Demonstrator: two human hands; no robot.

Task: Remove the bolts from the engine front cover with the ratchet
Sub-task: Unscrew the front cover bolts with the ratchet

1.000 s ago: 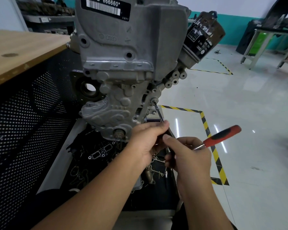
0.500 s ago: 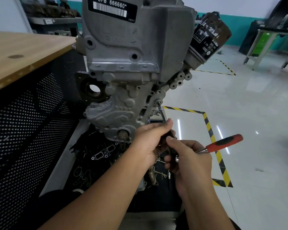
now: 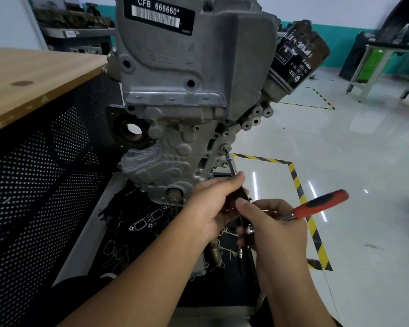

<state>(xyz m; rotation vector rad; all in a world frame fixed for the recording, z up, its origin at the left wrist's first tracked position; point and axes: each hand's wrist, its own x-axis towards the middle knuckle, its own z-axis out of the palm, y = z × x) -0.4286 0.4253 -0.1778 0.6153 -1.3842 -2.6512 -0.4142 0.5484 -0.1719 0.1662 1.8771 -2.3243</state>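
Head view: left hand (image 3: pixel 219 206) pinches the extension bar (image 3: pixel 230 164) seated on a bolt (image 3: pixel 225 148) at the front cover's (image 3: pixel 165 159) right edge, right hand (image 3: pixel 273 228) grips the ratchet (image 3: pixel 316 205), open floor (image 3: pixel 354 166) right.

Left hand (image 3: pixel 214 204) is reaching forward, forearm bare, thumb and fingers pinching a thin shaft. Right hand (image 3: pixel 273 228) is sitting just beside it, thumb touching the left fingers, fingers curling round a tool.
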